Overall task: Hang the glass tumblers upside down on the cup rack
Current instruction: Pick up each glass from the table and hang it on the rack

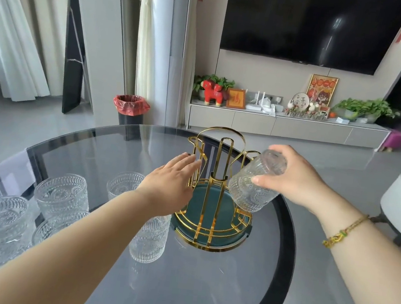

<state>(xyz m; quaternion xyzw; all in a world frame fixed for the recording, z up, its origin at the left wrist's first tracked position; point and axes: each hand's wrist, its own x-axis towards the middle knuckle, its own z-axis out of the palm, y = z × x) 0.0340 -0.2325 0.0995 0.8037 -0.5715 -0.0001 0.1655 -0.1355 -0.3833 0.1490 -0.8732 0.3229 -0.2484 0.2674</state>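
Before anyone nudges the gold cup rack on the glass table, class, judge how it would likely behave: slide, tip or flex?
The cup rack probably slides easily, since it sits on a smooth glass table. Its tall thin wire loops suggest it is light and may tip if pushed high. The wide round base likely steadies it against low pushes.

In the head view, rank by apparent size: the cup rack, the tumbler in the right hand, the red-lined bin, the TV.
1. TV, though cropped at the frame edge.
2. Cup rack.
3. Tumbler in the right hand.
4. Bin; it sits farther away, so its true size is unsure.
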